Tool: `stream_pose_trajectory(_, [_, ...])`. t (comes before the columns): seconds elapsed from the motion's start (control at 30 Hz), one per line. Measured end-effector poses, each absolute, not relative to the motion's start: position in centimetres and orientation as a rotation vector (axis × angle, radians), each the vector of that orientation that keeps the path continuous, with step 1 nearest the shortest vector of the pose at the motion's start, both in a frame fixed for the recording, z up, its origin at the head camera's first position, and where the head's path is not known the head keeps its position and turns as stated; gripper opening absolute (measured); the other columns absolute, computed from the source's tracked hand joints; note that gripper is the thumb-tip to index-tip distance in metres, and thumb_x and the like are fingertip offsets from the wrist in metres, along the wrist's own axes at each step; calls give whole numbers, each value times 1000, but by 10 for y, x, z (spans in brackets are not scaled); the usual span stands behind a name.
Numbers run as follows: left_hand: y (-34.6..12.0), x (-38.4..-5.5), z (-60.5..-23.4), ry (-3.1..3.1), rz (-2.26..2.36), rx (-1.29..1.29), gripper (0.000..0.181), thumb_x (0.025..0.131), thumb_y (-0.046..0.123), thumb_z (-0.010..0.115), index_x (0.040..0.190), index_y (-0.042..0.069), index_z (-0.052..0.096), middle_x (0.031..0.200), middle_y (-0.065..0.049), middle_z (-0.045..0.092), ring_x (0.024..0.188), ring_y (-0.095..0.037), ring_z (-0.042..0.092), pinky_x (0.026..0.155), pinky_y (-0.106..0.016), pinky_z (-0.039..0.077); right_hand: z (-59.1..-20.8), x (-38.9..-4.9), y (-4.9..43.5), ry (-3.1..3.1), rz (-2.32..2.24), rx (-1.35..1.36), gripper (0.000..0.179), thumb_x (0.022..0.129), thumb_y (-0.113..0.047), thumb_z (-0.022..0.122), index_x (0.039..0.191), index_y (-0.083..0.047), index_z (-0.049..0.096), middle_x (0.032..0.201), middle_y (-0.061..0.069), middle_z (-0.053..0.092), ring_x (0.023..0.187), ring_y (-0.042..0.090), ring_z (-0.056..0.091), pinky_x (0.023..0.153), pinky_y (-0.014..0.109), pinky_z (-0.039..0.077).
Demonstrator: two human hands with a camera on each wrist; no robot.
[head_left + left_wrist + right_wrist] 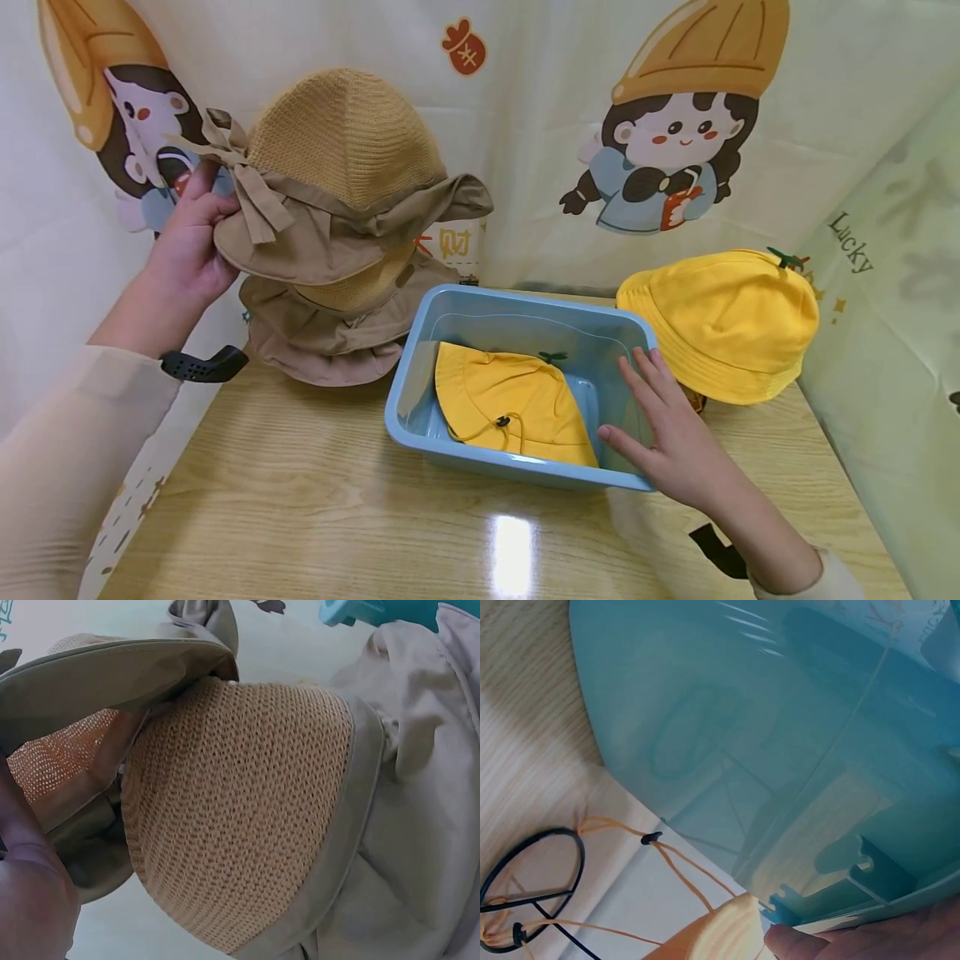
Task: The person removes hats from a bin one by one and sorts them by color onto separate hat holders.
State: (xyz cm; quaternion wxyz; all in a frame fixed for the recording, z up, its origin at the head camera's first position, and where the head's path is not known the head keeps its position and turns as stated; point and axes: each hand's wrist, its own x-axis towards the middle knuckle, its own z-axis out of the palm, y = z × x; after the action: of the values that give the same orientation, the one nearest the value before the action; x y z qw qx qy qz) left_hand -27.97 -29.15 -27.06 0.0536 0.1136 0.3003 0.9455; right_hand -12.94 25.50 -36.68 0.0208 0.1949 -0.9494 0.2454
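A tan sun hat point(348, 133) with a knitted crown and a bow on its brim is raised at the left. My left hand point(191, 246) pinches its brim beside the bow; in the left wrist view this brim point(127, 671) lies over another knitted crown point(240, 810). That second tan hat point(326, 354) sits just below, partly hidden. A light blue plastic bin point(510, 321) stands at the centre, a yellow bucket hat point(510, 392) with a cord inside it. On the bin's right edge rests my right hand point(675, 437), fingers extended and thumb over the inside.
At the right, another yellow bucket hat point(727, 325) sits raised above the wooden table point(300, 492). A black wire ring point(581, 862) and orange cords show under it in the right wrist view. Printed curtains point(532, 100) enclose the back and sides.
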Motion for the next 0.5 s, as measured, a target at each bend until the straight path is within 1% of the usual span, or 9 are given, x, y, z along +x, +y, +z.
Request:
stream_pose_trajectory(0.07, [-292, -280, -272, 916, 2877, 337, 76, 96, -20, 23, 148, 31, 45, 153, 7, 33, 128, -21, 52, 98, -34, 51, -366, -130, 256, -2949, 761, 613, 89, 92, -44, 70, 160, -15, 21, 167, 14, 12, 154, 34, -1, 115, 67, 17])
stream_pose_trajectory(0.2, [-295, -278, -275, 927, 2884, 325, 72, 96, -20, 26, 147, 26, 46, 145, 1, 38, 118, -22, 56, 93, -35, 55, -361, -130, 256, -2976, 746, 633, 91, 92, -45, 70, 160, -14, 19, 167, 15, 10, 154, 37, -1, 112, 70, 20])
stream_pose_trajectory(0.27, [-296, -278, -275, 934, 2883, 309, 72, 96, -20, 27, 147, 26, 47, 144, 2, 38, 117, -22, 56, 92, -35, 55, -357, -131, 256, -2996, 735, 648, 92, 91, -45, 71, 160, -14, 18, 166, 16, 9, 153, 39, 1, 110, 72, 23])
stream_pose_trajectory(0.33, [-297, -277, -276, 942, 2879, 297, 73, 96, -20, 27, 146, 29, 48, 146, 5, 36, 119, -21, 56, 93, -34, 54, -351, -133, 255, -3020, 714, 666, 94, 90, -47, 71, 161, -15, 17, 166, 18, 9, 152, 42, 4, 107, 73, 26])
stream_pose_trajectory(0.43, [-298, -276, -278, 954, 2868, 292, 73, 97, -19, 27, 146, 31, 49, 148, 9, 31, 121, -20, 54, 94, -33, 53, -339, -135, 254, -3054, 688, 689, 96, 89, -49, 71, 161, -16, 16, 166, 18, 10, 151, 45, 10, 105, 72, 30])
stream_pose_trajectory(0.5, [-299, -276, -280, 953, 2865, 288, 72, 97, -18, 28, 146, 31, 49, 148, 9, 31, 121, -20, 54, 95, -33, 53, -329, -137, 251, -3069, 657, 712, 95, 90, -50, 70, 161, -18, 16, 166, 17, 10, 150, 45, 13, 105, 71, 33])
